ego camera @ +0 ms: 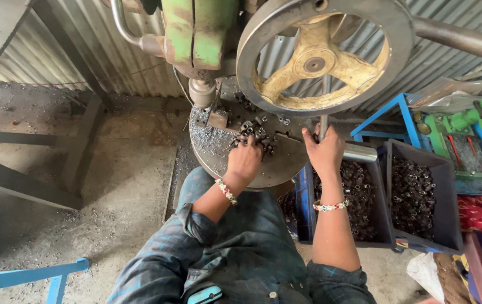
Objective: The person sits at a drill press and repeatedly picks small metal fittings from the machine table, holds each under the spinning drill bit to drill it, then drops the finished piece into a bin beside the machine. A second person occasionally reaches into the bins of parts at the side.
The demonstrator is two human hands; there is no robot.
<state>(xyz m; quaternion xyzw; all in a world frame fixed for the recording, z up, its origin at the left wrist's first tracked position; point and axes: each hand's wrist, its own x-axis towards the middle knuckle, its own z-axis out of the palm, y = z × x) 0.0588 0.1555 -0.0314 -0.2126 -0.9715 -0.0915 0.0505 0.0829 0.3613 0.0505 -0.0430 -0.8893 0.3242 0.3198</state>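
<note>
Plaid shirt sleeves [224, 253] fill the 6 o'clock edge of the view, rolled above both forearms; each wrist carries a beaded bracelet [226, 191].

Left hand [244, 160]: laid palm-down on the round press table [218, 149], which serves as the counter beneath the green press head [196, 34]. Its fingers [250, 139] are curled over the near edge of a heap of small dark metal sleeves [255, 134]; the heap lies directly at 12 o'clock from the knuckles, touching the fingertips and spreading just beyond them. Whether any single sleeve is pinched between the fingers cannot be told, since the back of the hand hides them.

Right hand [325, 152]: raised at 3 o'clock from the left hand, at the table's right rim. Its fingers are bent loosely around a thin upright rod [323, 104] that descends behind the large spoked handwheel [317, 56]; how firmly they close on it is not shown.

Surroundings: metal filings cover the table at 9 o'clock from the heap, below the ram tip [201, 93]. Two dark bins [440, 197] full of similar sleeves stand at 3 to 4 o'clock from the right forearm, the nearer one just beside it. Corrugated sheet wall [83, 45] at 12 o'clock; bare concrete floor [123, 186] at 9 o'clock; a blue frame [21, 277] at 7 o'clock.
</note>
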